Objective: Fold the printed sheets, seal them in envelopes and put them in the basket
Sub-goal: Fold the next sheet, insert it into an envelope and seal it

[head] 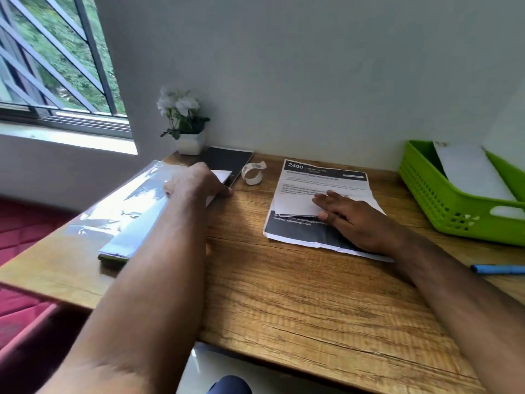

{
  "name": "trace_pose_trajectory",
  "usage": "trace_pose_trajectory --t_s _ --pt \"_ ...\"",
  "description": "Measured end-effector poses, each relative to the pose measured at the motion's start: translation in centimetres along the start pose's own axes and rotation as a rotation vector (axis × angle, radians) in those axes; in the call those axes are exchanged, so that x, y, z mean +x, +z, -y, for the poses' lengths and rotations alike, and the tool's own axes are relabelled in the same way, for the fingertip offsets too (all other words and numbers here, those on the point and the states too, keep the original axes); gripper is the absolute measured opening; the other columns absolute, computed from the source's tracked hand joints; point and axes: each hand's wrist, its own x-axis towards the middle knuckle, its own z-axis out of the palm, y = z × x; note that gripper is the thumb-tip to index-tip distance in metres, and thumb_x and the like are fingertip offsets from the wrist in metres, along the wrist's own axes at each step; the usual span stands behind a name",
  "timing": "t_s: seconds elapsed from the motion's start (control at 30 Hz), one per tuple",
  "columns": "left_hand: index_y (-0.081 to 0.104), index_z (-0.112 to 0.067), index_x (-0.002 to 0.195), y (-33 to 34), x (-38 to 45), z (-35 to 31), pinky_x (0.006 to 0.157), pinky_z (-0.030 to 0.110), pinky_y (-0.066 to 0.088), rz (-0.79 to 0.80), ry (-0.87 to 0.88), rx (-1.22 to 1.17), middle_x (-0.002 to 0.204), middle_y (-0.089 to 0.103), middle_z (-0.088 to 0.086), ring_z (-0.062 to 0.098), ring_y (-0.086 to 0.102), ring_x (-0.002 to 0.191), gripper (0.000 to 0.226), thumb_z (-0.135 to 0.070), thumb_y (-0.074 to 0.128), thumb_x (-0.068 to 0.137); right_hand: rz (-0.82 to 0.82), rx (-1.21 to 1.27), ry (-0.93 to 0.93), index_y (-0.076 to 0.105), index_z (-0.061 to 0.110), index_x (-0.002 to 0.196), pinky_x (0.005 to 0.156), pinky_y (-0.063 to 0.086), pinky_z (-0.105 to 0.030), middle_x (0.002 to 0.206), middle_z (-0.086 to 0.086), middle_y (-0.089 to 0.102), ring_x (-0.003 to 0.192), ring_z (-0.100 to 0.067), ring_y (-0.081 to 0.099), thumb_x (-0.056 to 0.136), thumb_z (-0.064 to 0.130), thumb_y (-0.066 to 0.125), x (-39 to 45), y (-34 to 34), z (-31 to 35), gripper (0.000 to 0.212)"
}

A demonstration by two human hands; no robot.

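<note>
White envelope (220, 180), far left: left hand (196, 182) pinches it for retrieval. Right hand (352, 217), flat and unclenched, pins printed sheets (321, 194), apparently to stop sliding.

Both forearms are bare from the lower frame edge up to the wrists; no sleeve, cuff, watch, bracelet or glove shows on either. The left hand (196, 180) is seen from the back, knuckles rounded, fingers largely hidden beyond them. The right hand (349, 214) is also seen from the back, with its fingers (326, 196) visible and no ring on any of them. The nails are too blurred to judge. At the bottom edge of the frame, a rounded patch of dark blue clothing (228, 385) shows.
</note>
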Motion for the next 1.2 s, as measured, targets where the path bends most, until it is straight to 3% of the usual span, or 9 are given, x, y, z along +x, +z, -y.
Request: trace_pose_trajectory --t_s 0.2,0.33,0.4,0.53,0.63,0.77,0.93,1.1,1.2 --pt "0.049 -0.026 0.126 -2.0 -2.8 -0.7 0.087 0.046 0.027 -0.173 0.087 0.119 0.132 0.053 0.01 0.032 0.045 0.122 0.074 -0.066 0.071 0.067 -0.008 0.021 -0.002 0.028 0.03 0.147 0.112 0.005 -0.019 0.156 0.013 0.021 0.143 0.0 0.008 0.098 0.043 0.035 -0.1 0.0 0.0 0.052" --pt "0.04 -0.037 0.142 -4.7 -5.2 -2.5 0.112 0.047 0.028 -0.381 0.509 -0.603 0.141 0.049 -0.001 0.022 0.045 0.129 0.092 -0.073 0.07 0.062 -0.108 0.07 -0.028 0.03 0.031 0.146 0.111 0.007 -0.016 0.154 0.015 0.023 0.136 0.01 0.009 0.093 0.048 0.041 -0.2 -0.4 0.5 0.058" --pt "0.047 -0.03 0.138 -5.1 -6.2 -4.1 0.095 0.033 0.046 -0.228 0.673 -1.209 0.118 0.057 -0.007 0.01 0.056 0.104 0.085 -0.067 0.072 0.065 -0.201 0.145 -0.052 0.03 0.035 0.145 0.108 0.01 -0.011 0.15 0.023 0.022 0.133 0.012 0.012 0.083 0.055 0.049 -0.7 -0.9 1.2 0.068" --pt "0.062 -0.02 0.11 -2.4 -5.5 -5.2 0.068 0.034 0.039 0.345 0.478 -1.813 0.087 0.051 0.003 0.02 0.047 0.072 0.072 -0.069 0.071 0.058 -0.341 0.25 -0.193 0.029 0.036 0.144 0.1 0.014 0.005 0.14 0.028 0.027 0.129 0.014 0.023 0.06 0.058 0.07 -1.6 -1.3 3.6 0.096" --pt "0.069 -0.028 0.086 0.8 -4.4 -5.7 0.084 0.041 0.044 0.414 0.264 -1.936 0.092 0.056 0.003 0.022 0.054 0.081 0.05 -0.073 0.065 0.063 -0.526 0.2 -0.358 0.044 0.022 0.14 0.104 0.032 -0.009 0.136 0.014 0.046 0.124 0.0 0.045 0.071 0.052 0.072 -1.5 -0.6 4.1 0.08" --pt "0.056 -0.02 0.103 1.9 -4.9 -6.3 0.066 0.04 0.057 0.485 0.084 -1.96 0.083 0.052 0.005 0.024 0.058 0.074 0.068 -0.075 0.066 0.064 -0.704 0.145 -0.454 0.055 0.009 0.129 0.093 0.043 -0.015 0.122 0.006 0.058 0.107 -0.008 0.059 0.087 0.032 0.06 -1.3 -0.3 3.7 0.047" --pt "0.054 -0.015 0.125 2.9 -6.9 -7.4 0.083 0.056 0.053 0.591 0.07 -1.944 0.117 0.059 0.017 0.038 0.06 0.114 0.095 -0.066 0.082 0.049 -0.756 0.039 -0.494 0.057 0.004 0.128 0.09 0.046 -0.02 0.12 0.0 0.063 0.103 -0.014 0.061 0.087 0.032 0.063 -1.0 -0.1 3.2 0.05" --pt "0.035 -0.033 0.141 3.3 -6.7 -8.1 0.08 0.058 0.051 0.385 0.053 -1.997 0.09 0.05 0.009 0.027 0.057 0.069 0.111 -0.059 0.087 0.047 -0.922 -0.109 -0.477 0.06 0.001 0.124 0.079 0.051 -0.031 0.102 -0.011 0.072 0.087 -0.019 0.064 0.085 0.022 0.069 -0.6 0.0 3.2 0.045" --pt "0.032 -0.042 0.137 3.4 -6.4 -8.0 0.077 0.058 0.052 0.313 0.036 -2.012 0.107 0.056 0.011 0.027 0.06 0.079 0.092 -0.055 0.082 0.061 -0.866 0.004 -0.496 0.059 0.004 0.125 0.079 0.046 -0.018 0.1 -0.007 0.072 0.083 -0.008 0.059 0.091 0.012 0.058 -0.8 -0.3 3.1 0.036"
